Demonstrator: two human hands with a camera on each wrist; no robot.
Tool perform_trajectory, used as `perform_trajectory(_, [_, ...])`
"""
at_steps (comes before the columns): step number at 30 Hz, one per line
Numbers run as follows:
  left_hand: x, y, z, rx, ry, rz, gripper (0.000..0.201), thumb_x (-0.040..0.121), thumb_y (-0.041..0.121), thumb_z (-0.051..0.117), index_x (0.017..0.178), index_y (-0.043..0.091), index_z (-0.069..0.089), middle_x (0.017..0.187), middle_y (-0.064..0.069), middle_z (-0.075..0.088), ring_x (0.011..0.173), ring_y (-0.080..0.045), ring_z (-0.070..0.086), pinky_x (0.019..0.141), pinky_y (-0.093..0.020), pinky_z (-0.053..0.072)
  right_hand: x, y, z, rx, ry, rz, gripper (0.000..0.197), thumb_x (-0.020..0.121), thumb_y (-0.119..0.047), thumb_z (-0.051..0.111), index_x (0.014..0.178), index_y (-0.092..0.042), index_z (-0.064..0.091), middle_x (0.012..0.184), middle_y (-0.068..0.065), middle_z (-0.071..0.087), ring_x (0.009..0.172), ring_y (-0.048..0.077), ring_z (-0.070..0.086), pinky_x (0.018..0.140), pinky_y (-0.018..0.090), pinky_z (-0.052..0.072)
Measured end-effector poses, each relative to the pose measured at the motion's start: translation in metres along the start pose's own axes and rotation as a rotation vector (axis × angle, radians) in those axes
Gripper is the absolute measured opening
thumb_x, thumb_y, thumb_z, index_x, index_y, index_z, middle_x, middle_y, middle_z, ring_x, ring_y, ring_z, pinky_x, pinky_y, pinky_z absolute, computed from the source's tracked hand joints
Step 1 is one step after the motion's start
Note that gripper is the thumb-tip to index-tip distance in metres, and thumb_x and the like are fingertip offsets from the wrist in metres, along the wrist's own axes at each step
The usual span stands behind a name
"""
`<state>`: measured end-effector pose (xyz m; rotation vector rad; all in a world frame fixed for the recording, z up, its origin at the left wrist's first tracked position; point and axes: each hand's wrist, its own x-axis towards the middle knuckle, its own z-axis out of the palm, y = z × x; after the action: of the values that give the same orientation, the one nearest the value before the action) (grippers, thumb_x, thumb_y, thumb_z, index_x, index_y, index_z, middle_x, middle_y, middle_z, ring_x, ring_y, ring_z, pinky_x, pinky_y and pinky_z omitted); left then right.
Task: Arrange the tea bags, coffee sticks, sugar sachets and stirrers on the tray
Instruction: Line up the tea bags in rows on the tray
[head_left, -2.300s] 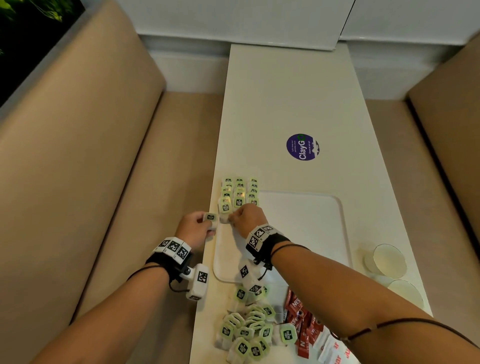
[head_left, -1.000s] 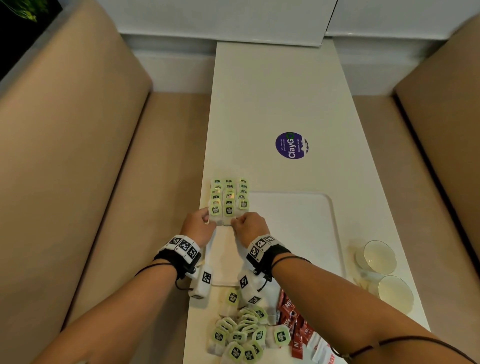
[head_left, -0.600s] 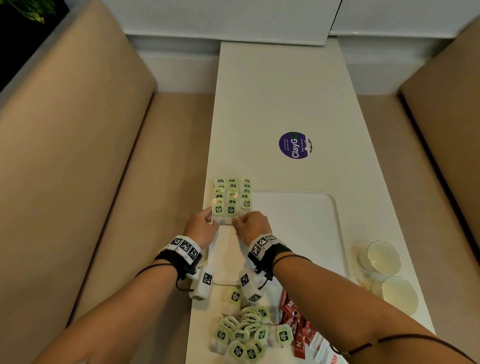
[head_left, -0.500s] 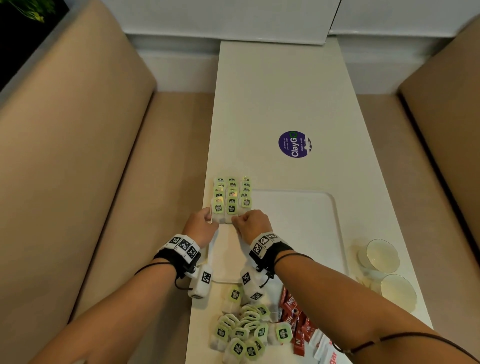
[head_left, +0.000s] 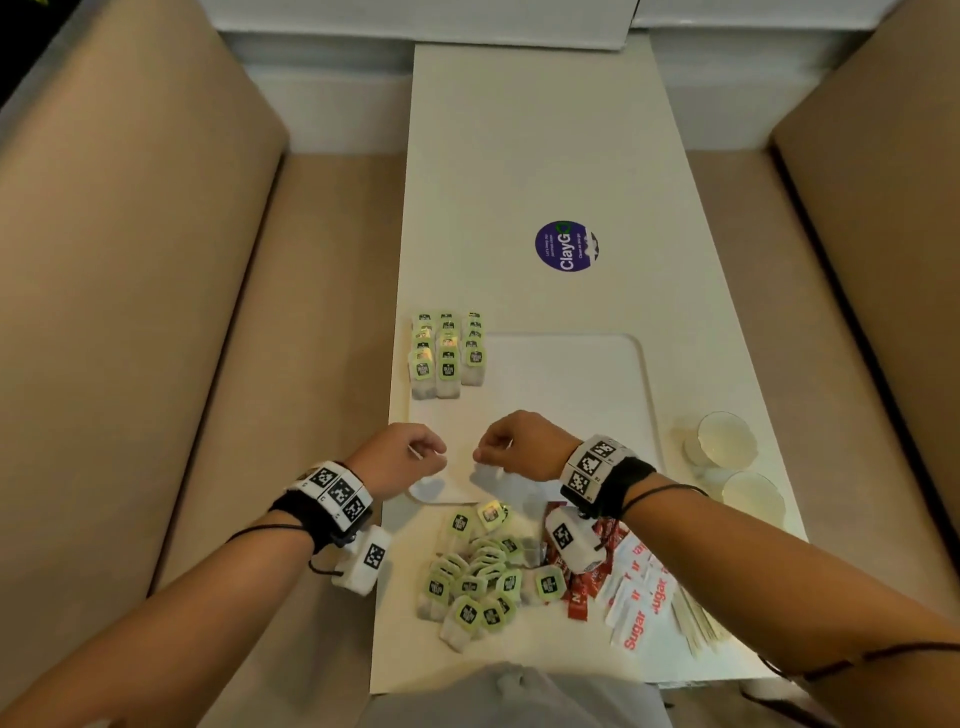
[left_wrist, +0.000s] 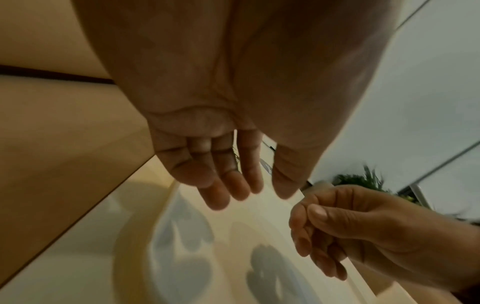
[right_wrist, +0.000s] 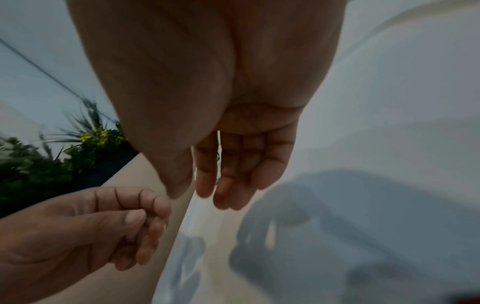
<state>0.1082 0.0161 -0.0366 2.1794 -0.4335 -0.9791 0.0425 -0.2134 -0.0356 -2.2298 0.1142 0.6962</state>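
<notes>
A: Nearest items on the desk (head_left: 519, 156)?

B: Loose tea bags (head_left: 475, 579), heaped at 6 o'clock. Beside them toward 5 o'clock: red coffee sticks (head_left: 576, 597), partly under the right wrist camera, then white sugar sachets (head_left: 641, 597), then pale stirrers (head_left: 698, 623) at the desk's right edge.

A: Hands?

B: Left hand (head_left: 402, 454), just over the tray's near-left corner; grip loosely curled, holding nothing. Right hand (head_left: 522, 441), just beside it over the tray's near edge; grip likewise loosely curled and bare. The two hands are close but apart. The wrist views confirm slack fingers (left_wrist: 228, 185) on the left and slack fingers (right_wrist: 226, 185) on the right, though both views are blurred.

A: Tray?

B: White tray (head_left: 571, 395), centre of the desk, mostly bare. Sorted tea bags (head_left: 447, 358) lie in three overlapping columns at its 11 o'clock corner, reaching past the far rim.

A: Further out?

B: Two cups (head_left: 732, 462) at 3 o'clock, off the tray. A purple sticker (head_left: 566, 247) at 12 o'clock, well apart from the tray. Tan seats (head_left: 156, 312) flank the desk.
</notes>
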Motion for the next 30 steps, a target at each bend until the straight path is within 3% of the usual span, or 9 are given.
perform_trajectory(2, [-0.009,-0.001,0.007,0.05,-0.108,0.03,0.012,0.087,0.028,0.077,0.095,0.02,0.074,0.086,0.007,0.071,0.072,-0.004,0.061,0.071,-0.021,0.052,-0.014,0.004,0.006,-0.029,-0.067,-0.02,0.031,0.092,-0.048,0.067,0.097,-0.019,0.077,0.089,-0.005,0.075,0.078,0.011,0.069,0.08,0.034,0.058])
perform_trajectory(6, [-0.026,0.001,0.019,0.13,-0.294,0.09,0.013,0.085,0.028,0.079,0.092,0.017,0.08,0.077,0.009,0.073,0.065,0.004,0.06,0.065,-0.011,0.047,-0.037,0.008,0.021,-0.051,-0.176,-0.024,0.03,0.087,-0.054,0.069,0.093,-0.026,0.078,0.085,-0.012,0.075,0.082,0.007,0.069,0.084,0.037,0.058])
perform_trajectory(11, [-0.04,0.001,0.029,0.181,-0.438,0.084,0.021,0.08,0.034,0.083,0.097,0.022,0.08,0.086,0.004,0.076,0.073,0.0,0.065,0.073,-0.019,0.053,-0.054,0.008,0.035,-0.11,-0.246,-0.006,0.031,0.085,-0.054,0.072,0.099,-0.026,0.075,0.092,-0.01,0.075,0.088,0.009,0.069,0.088,0.037,0.058])
perform_trajectory(13, [-0.044,0.0,0.033,0.223,-0.467,0.096,0.025,0.078,0.035,0.085,0.099,0.022,0.079,0.086,0.004,0.074,0.07,0.001,0.062,0.067,-0.014,0.05,-0.058,0.008,0.039,-0.16,-0.258,0.005,0.029,0.087,-0.05,0.071,0.101,-0.024,0.074,0.09,-0.008,0.075,0.086,0.01,0.071,0.086,0.035,0.057])
perform_trajectory(19, [-0.049,-0.005,0.043,0.314,-0.412,0.107,0.017,0.081,0.029,0.083,0.092,0.016,0.079,0.073,0.013,0.068,0.059,0.006,0.056,0.062,-0.015,0.045,-0.067,0.011,0.05,-0.233,-0.192,-0.022,0.02,0.092,-0.039,0.065,0.093,-0.021,0.072,0.086,-0.003,0.075,0.078,0.012,0.071,0.078,0.032,0.058])
perform_trajectory(27, [-0.054,-0.011,0.04,0.291,-0.292,0.114,0.01,0.083,0.028,0.081,0.086,0.02,0.076,0.075,0.011,0.069,0.066,-0.002,0.06,0.069,-0.023,0.052,-0.076,0.01,0.041,-0.208,-0.078,-0.062,0.017,0.092,-0.034,0.062,0.082,-0.022,0.068,0.086,-0.002,0.072,0.08,0.018,0.068,0.07,0.031,0.054])
perform_trajectory(30, [-0.057,-0.011,0.041,0.305,-0.298,0.116,0.009,0.081,0.028,0.081,0.085,0.024,0.074,0.074,0.016,0.066,0.063,0.003,0.057,0.064,-0.018,0.047,-0.077,0.008,0.041,-0.212,-0.061,-0.06,0.018,0.093,-0.035,0.062,0.084,-0.02,0.068,0.087,-0.001,0.071,0.081,0.019,0.067,0.072,0.032,0.055])
